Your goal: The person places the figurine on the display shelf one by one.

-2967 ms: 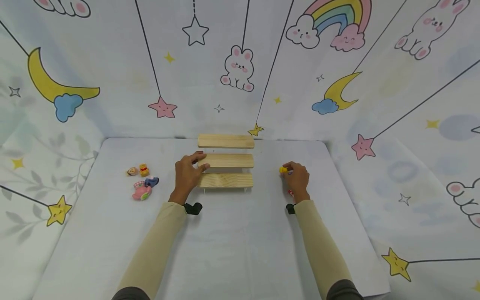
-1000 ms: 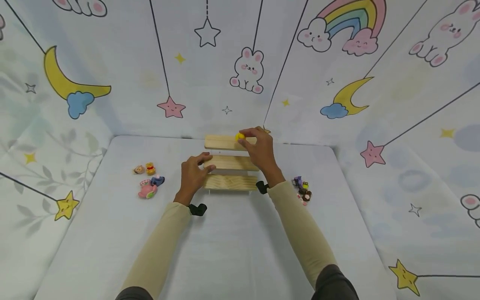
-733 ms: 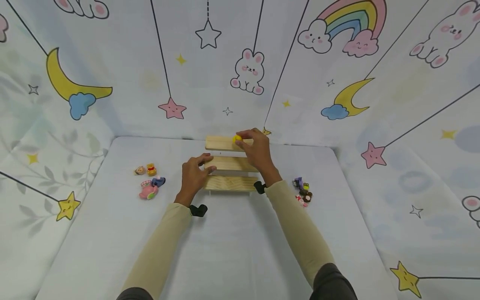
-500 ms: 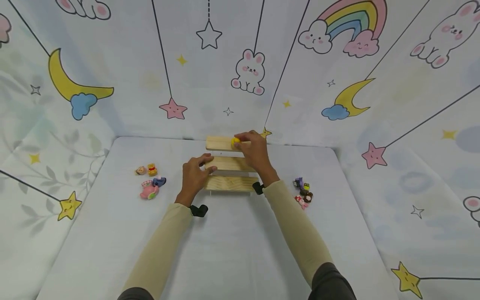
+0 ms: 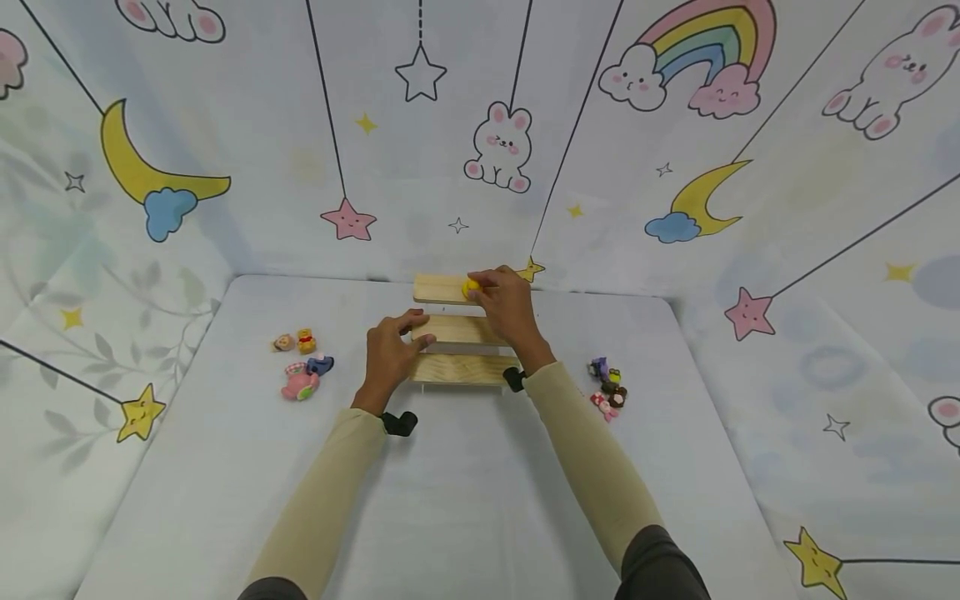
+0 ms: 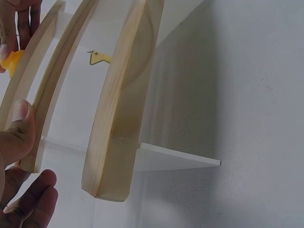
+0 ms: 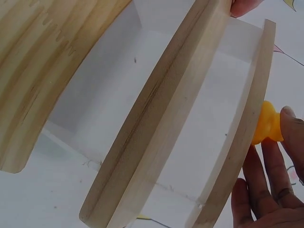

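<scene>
A small stepped shelf with three wooden boards and white side supports stands at the table's back. My left hand (image 5: 388, 354) grips the left end of the middle board (image 5: 459, 329), thumb on top and fingers beneath in the left wrist view. Over the rear board (image 5: 437, 288), my right hand (image 5: 507, 302) pinches a small yellow toy (image 5: 470, 287). That rounded, two-lobed yellow toy (image 7: 267, 124) sits right at the board's edge in the right wrist view, between thumb and fingers. The front board (image 5: 461, 368) has nothing on it.
Left of the shelf lie several small toy figures, among them a yellow bear (image 5: 306, 340), a pink figure (image 5: 298, 383) and a blue one (image 5: 321, 365). More little figures (image 5: 615, 392) lie grouped on the right. A white cloth covers the table (image 5: 450, 500); a patterned backdrop rises behind.
My right hand has carried the yellow toy from the right-hand group up to the rear board, then slightly left along it. My left hand keeps its grip on the middle board.
</scene>
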Tool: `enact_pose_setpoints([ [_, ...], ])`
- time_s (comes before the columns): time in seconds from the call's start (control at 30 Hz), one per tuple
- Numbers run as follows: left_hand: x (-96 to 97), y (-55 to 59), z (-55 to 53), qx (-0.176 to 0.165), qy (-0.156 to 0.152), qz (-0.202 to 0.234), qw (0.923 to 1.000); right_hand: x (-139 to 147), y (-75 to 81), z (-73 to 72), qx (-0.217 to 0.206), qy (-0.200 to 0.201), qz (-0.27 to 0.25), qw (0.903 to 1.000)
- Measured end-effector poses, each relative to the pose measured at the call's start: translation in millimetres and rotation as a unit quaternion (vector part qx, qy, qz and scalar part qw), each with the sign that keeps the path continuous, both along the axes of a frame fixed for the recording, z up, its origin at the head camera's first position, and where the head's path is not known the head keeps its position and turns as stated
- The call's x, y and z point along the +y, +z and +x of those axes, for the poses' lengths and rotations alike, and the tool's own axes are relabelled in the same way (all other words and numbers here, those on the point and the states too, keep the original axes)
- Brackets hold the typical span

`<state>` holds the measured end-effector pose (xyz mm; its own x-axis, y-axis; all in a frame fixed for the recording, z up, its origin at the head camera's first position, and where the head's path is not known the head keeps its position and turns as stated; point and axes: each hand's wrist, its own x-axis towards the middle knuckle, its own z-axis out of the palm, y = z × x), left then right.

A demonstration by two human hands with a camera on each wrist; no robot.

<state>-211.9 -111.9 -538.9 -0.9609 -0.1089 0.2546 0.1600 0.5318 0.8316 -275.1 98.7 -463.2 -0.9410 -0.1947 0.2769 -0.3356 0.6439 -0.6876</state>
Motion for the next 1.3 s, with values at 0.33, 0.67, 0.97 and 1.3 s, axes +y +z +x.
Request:
enact_pose_setpoints([
  [0.33, 1.6, -2.6, 0.4, 0.0, -0.001, -0.005, 1.0, 7, 1.3, 6.3, 0.009, 0.001, -0.023, 0.9997],
  [0.67, -4.9, -0.7, -2.6, 0.018, 0.001, 0.006, 0.9998, 30, 5.5, 10.3, 0.064, -0.025, -0.059, 0.9959],
  [0.97, -5.0, -0.3, -1.8, 0.004, 0.004, 0.001, 1.0, 58, 0.6, 19.1, 0.082, -0.052, -0.079, 0.9921],
  [1.3, -2.0, -4.1, -1.6, 0.01, -0.002, 0.001, 0.9999, 87, -9.2, 33.8, 0.07, -0.095, -0.077, 0.9901],
])
